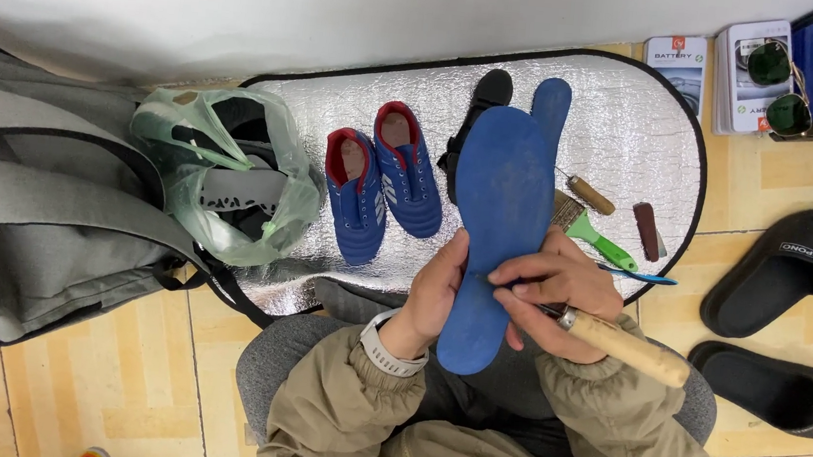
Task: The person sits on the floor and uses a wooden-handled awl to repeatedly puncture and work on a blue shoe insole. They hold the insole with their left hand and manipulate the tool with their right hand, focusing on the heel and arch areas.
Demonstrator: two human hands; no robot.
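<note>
Head view looks down at a seated person whose left hand point(435, 295) has its grip closed around the edge of a blue insole point(497, 227), holding it upright over the lap. Right hand point(558, 293) is closed on a wooden-handled tool point(624, 346), its metal end pressed against the insole's lower half. Beyond the hands, a silver foil mat point(631, 131) lies on the tiled floor and carries a pair of small blue shoes point(383, 179), a second blue insole point(552, 102), a black insole point(481, 108), a green-handled brush point(592, 232) and a small brown block point(647, 230). A green plastic bag point(225, 173) sits at the mat's left edge beside a grey backpack point(27, 195). Two black slides point(781, 320) rest on the floor to the right.
</note>
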